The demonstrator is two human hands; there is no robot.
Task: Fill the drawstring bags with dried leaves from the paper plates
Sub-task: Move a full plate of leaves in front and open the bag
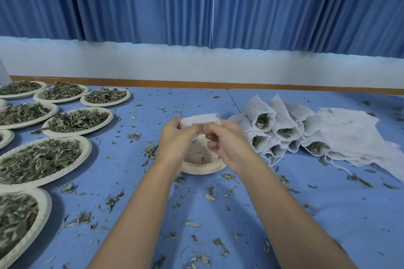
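Leaves [39,157] lie heaped on plates [86,146] across the left of the table [328,214], while filled bags [262,120] are stacked on the right, touching a flat heap of empty bags [354,133]. In the middle sits a nearly bare plate [203,169]. Just above it a white bag [200,119] is pinched between both hands, the left hand [175,137] gripping its left end and the right hand [229,144] its right end.

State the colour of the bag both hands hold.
White; the bag shows best in the head view.
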